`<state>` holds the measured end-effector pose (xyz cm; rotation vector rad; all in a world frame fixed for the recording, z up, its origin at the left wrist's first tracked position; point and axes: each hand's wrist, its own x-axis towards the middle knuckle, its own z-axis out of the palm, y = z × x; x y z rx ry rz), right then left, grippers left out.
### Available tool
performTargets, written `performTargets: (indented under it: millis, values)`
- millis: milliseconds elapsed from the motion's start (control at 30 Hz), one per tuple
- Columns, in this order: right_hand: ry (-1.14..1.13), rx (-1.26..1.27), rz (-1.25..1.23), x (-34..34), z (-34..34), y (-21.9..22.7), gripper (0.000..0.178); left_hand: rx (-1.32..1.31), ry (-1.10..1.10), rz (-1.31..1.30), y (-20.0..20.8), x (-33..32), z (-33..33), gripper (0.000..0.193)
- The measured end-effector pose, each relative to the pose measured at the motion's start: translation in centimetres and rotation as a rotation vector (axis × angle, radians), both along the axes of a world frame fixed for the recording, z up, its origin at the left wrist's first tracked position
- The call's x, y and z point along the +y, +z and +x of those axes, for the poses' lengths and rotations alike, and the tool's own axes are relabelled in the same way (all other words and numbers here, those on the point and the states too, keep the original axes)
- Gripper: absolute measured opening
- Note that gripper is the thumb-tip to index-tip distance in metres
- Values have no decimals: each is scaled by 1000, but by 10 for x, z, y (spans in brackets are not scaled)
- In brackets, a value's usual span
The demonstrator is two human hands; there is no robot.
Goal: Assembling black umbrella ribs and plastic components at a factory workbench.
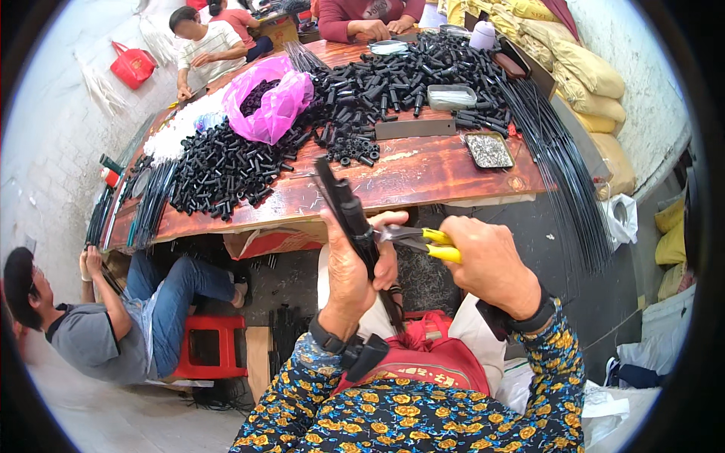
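My left hand (350, 275) is closed round a bundle of thin black rods (346, 202) with a thicker black tube-like part among them. The bundle stands tilted in front of my lap, its lower end reaching down between my legs. My right hand (489, 260) grips pliers (439, 244) by their yellow handles. Their metal jaws are at the side of the bundle, close to my left fingertips. Whether the jaws pinch anything there is too small to tell.
Beyond my hands, a reddish wooden table (362, 185) bears heaps of black plastic parts (226, 167), a pink plastic bag (273, 113) and a tray of small metal pieces (489, 150). Long black rods (563, 177) overhang its right edge. A person (113, 325) sits at left; others sit across the table.
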<state>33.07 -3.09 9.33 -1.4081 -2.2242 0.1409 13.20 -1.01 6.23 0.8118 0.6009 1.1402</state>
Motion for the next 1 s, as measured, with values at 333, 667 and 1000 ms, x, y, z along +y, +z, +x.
performTargets:
  millis: [333,667,1000]
  values:
    - [-32,-46,107,1,-3,2,47,59,25,-37,5,4,6,97]
    - [-85,-304,239,0,-4,18,52,8,33,-20,5,1,4,99]
    - [-69,-234,159,2,-10,10,30,78,64,-4,6,-3,0,96]
